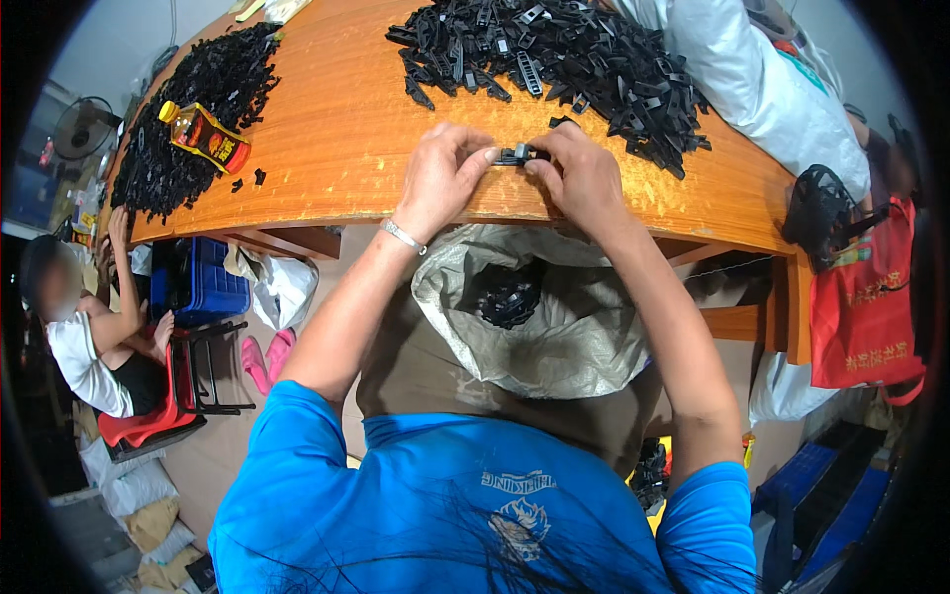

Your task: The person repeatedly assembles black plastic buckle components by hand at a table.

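My left hand [443,176] and my right hand [586,180] meet near the table's front edge, fingertips closed on a small black plastic part [511,156] with a greyish bit on it. The left thumb and index finger pinch one end, the right fingers the other. What the piece is exactly is too small to tell. Beyond my hands lies a heap of black plastic parts [554,59], some long with slots. Below the table edge, a whitish woven sack [594,337] gapes between my arms, with black parts [510,297] at its bottom.
Another heap of small black parts [208,79] covers the table's left end, a yellow-capped bottle [208,137] lying on it. A person [94,346] sits there beside a blue crate [213,280]. White sacks [757,84] lean at the right; a red bag [863,307] hangs off the right edge.
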Available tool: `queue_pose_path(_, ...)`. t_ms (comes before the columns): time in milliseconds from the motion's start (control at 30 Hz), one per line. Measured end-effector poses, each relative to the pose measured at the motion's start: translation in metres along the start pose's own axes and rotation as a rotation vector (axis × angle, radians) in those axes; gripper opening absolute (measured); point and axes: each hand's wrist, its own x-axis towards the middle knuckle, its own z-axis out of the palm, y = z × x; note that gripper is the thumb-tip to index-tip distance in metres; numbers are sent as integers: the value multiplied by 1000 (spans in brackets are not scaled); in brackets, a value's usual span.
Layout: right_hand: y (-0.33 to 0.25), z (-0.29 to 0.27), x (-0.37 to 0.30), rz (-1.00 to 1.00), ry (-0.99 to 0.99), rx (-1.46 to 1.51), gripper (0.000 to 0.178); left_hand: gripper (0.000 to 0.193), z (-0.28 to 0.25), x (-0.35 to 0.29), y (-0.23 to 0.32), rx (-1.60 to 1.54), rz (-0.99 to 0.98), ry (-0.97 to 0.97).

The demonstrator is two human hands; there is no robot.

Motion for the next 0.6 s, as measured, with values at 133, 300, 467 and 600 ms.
queue_pose_path(133, 5, 11, 11, 51, -76, -65, 19, 22, -4, 8, -14, 361, 202, 39)
queue_pose_path(300, 13, 9, 19, 22, -129, -95, 19, 19, -4, 10, -21, 350, 262, 52)
queue_pose_path(467, 17, 23, 34, -150, -138, -142, 16, 17, 9, 15, -14, 350, 284, 78)
queue_pose_path(600, 13, 12, 19, -169, -162, -121, 14, 16, 5, 6, -10, 333, 305, -3)
